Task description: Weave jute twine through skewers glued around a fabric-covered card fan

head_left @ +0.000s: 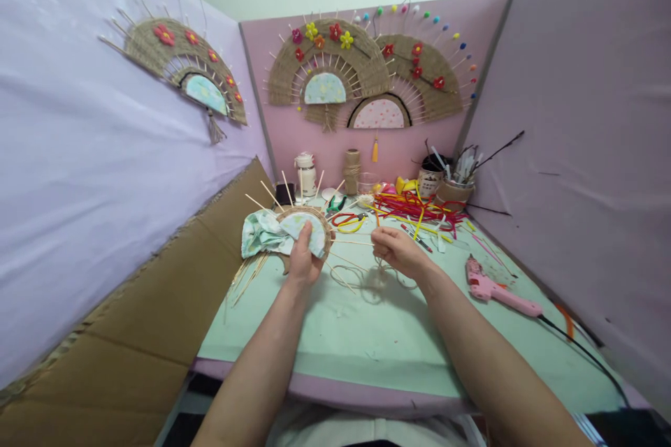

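The left hand (302, 258) grasps a small fan (319, 237), with the thumb pressed on its half-round cloth front and the other fingers mostly hidden behind. The fan is held over the table (335, 356), closer to its left edge than to its right one. Thin sticks (287, 188) spread out from the woven rim, and a loose cloth (259, 232) hangs at the left side. Under it, some spare sticks (250, 279) lie near the left edge of the table.

The right hand (395, 251) is to the right of the fan, apart from it; its fingers are bent together and pinch the twine (374, 288), which lies below in loose loops. The tip of one stick comes just beside these fingers.

Near the right edge lies a glue gun (498, 292). Red pipe cleaners (419, 208) are heaped towards the far right corner, and a spool (351, 174) stands by the far edge.
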A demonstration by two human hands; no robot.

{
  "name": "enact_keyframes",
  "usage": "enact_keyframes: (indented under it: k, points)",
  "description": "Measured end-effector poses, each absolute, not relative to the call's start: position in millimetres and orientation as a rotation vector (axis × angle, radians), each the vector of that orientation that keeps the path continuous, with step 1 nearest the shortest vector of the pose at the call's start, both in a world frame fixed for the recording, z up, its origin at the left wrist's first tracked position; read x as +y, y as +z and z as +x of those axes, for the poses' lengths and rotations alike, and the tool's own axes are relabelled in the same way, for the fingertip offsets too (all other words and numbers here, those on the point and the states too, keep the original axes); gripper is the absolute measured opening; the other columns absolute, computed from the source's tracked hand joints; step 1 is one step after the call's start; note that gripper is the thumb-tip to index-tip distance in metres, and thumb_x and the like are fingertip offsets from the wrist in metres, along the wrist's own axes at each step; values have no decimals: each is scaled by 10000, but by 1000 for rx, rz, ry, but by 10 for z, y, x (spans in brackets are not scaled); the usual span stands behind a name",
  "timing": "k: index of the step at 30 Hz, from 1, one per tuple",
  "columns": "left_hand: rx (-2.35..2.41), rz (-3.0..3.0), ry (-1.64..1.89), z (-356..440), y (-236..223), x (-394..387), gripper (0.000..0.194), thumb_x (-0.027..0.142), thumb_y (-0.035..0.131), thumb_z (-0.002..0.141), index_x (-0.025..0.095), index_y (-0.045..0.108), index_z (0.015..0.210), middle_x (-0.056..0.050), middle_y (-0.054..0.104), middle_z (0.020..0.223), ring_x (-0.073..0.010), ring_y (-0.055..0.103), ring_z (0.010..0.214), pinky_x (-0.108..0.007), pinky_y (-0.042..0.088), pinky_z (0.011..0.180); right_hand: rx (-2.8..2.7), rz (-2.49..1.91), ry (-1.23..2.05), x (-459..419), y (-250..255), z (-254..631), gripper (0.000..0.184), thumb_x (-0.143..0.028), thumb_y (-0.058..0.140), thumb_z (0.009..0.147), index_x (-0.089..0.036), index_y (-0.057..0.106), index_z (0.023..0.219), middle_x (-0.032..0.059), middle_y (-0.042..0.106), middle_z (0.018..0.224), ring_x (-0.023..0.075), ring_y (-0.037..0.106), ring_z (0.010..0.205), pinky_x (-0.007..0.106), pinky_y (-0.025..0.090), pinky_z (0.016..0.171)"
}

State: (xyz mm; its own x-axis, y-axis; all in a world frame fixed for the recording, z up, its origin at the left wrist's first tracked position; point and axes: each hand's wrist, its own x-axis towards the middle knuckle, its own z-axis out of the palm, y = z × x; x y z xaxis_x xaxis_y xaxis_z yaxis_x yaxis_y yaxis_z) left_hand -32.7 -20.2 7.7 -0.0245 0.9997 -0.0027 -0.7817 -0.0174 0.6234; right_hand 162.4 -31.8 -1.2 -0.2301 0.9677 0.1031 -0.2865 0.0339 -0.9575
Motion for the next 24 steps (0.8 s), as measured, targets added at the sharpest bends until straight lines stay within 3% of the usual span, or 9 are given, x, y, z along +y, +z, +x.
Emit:
enact_keyframes:
  k: [6,11,18,24]
  points:
    - [602,477,1699,-302,26,-175,259,256,710,708,178,614,936,6,687,825,-103,641,679,-210,498,641,-1249,-698,1495,-355,23,1721,219,-349,686,727,-170,565,693,-76,322,506,60,243,464,220,180,461]
    - [539,399,1598,-338,50,-150,197,313,667,747,171,610,872,21,653,683,-100,600,549,-232,484,579,-1430,-827,1496,-390,24,1711,241,-379,679,726,-150,637,788,-71,358,509,58,267,459,221,175,459]
    - [490,324,1477,-350,63,-163,229,378,590,803,150,607,793,0,631,634,-107,576,518,-240,475,532,-1772,-1002,1136,-414,-114,1422,270,-403,601,787,-142,669,793,7,595,694,108,475,607,229,356,574]
    - [475,329,1416,-270,26,-217,303,426,560,812,128,613,790,-24,617,630,-113,575,529,-236,471,521,-2186,-844,789,-551,-267,1119,272,-368,503,874,-164,671,810,3,604,673,118,496,613,225,378,629]
